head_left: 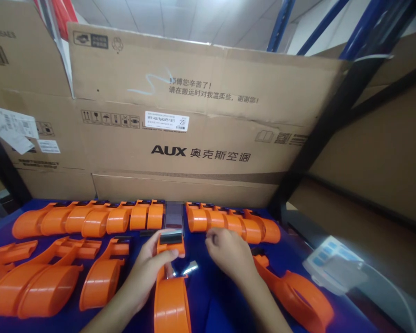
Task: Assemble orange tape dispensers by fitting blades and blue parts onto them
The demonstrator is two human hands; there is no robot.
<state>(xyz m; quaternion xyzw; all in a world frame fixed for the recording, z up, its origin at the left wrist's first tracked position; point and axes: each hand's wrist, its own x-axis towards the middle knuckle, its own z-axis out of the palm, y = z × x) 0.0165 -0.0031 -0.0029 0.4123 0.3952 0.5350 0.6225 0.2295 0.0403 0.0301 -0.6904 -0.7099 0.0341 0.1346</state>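
Note:
My left hand [155,258] is closed round the upper end of an orange plastic part [172,300], its thumb across the front. A dark piece with a shiny metal edge [171,237] sits at the top of that part. Beside the part's neck lies a small shiny metal piece [190,268]. To the right, my right hand [227,252] is curled with its fingers bent in, near the back row of orange parts; whatever its fingers hold, if anything, is hidden. A dark upright object [174,215] stands just behind my left hand.
Orange parts [94,224] line the back of the blue surface, with more [50,289] at the front left and one [303,296] at the right. A white device [334,264] with a cable lies far right. Behind stands a cardboard wall [208,134] between dark posts.

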